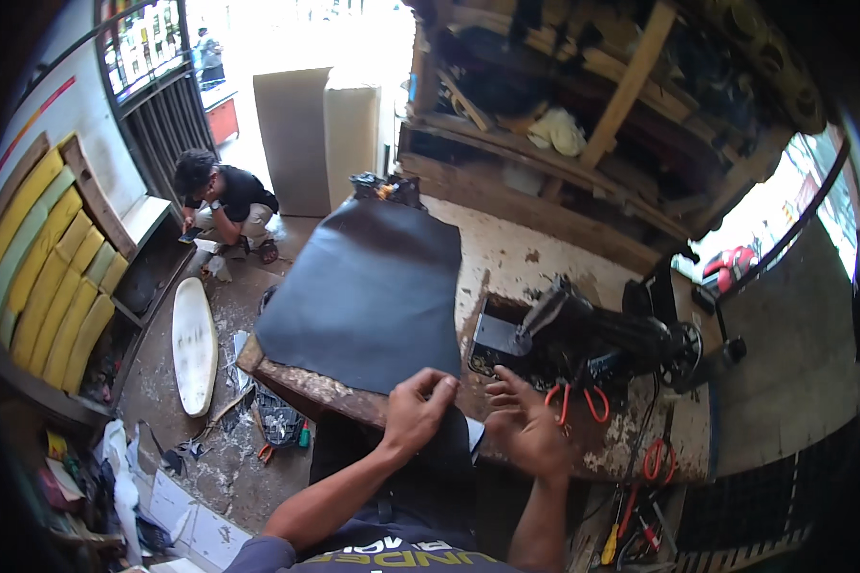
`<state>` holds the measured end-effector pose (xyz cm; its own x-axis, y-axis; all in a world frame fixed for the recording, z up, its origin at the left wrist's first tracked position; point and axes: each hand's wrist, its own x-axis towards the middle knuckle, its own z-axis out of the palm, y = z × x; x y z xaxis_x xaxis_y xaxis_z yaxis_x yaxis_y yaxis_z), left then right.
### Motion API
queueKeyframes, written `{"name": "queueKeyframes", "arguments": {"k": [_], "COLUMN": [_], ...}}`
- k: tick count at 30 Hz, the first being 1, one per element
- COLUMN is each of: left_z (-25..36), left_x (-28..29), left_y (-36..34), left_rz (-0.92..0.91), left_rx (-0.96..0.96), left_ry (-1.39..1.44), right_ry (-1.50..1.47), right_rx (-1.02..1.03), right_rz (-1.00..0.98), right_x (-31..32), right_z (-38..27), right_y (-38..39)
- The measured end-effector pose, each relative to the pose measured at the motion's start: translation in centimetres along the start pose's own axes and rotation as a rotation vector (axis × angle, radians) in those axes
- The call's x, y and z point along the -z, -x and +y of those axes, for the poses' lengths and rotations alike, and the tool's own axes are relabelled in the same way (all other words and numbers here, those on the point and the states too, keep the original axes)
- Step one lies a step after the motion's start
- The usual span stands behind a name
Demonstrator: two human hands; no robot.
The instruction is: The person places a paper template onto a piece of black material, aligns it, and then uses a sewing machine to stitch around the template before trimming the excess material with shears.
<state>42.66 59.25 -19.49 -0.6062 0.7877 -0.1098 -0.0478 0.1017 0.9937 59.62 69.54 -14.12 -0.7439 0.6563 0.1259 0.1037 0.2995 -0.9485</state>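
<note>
My left hand (419, 409) pinches the upper edge of a dark piece of material (444, 458) that hangs over my lap, with a small pale piece (473, 435) showing beside it. My right hand (530, 430) is raised just to its right, fingers apart and slightly curled. A large dark sheet, apparently leather or vinyl (358, 286), lies on the worn wooden bench (497, 248) beyond my left hand. A black sewing machine (607, 344) stands at the right, with red-handled scissors or pliers (592, 406) near its front.
A person (234, 205) crouches at the left on the littered floor (153, 382) near a white oblong board (193, 344). Yellow foam cushions (48, 277) lean against the left wall. Red-handled shears (657, 460) and a yellow screwdriver (610, 544) sit at lower right. Wooden shelving (631, 95) is beyond the bench.
</note>
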Motion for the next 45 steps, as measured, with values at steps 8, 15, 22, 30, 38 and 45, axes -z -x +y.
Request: {"name": "queueKeyframes", "arguments": {"k": [8, 15, 22, 30, 38, 45], "left_z": [2.7, 0.6, -4.3, -3.7, -3.2, -2.5], "left_x": [-4.6, 6.9, 14.2, 8.8, 3.4, 1.7], "left_y": [-2.6, -11.9, -12.7, -7.1, -1.9, 1.0], "left_rz": [-0.253, -0.165, -0.031, 0.05, 0.098, 0.054], "left_rx": [0.078, -0.567, -0.076, 0.063, 0.235, 0.269], "left_ry": [0.23, -0.992, -1.528, -1.511, -1.511, -1.318], "right_ry": [-0.234, 0.235, 0.611, 0.955, 1.133, 1.195], "right_rx": [-0.193, 0.014, -0.191, -0.613, -0.82, -0.853], "right_rz": [0.385, 1.24, 1.182, 0.833, 0.954, 0.874], "right_x": [-1.6, 20.9, 39.3, 44.2, 40.8, 44.0], "right_z": [3.1, -3.0, 1.1, 11.9, 13.7, 18.9], "right_y": [5.7, 16.0, 17.6, 18.8, 18.5, 21.5]}}
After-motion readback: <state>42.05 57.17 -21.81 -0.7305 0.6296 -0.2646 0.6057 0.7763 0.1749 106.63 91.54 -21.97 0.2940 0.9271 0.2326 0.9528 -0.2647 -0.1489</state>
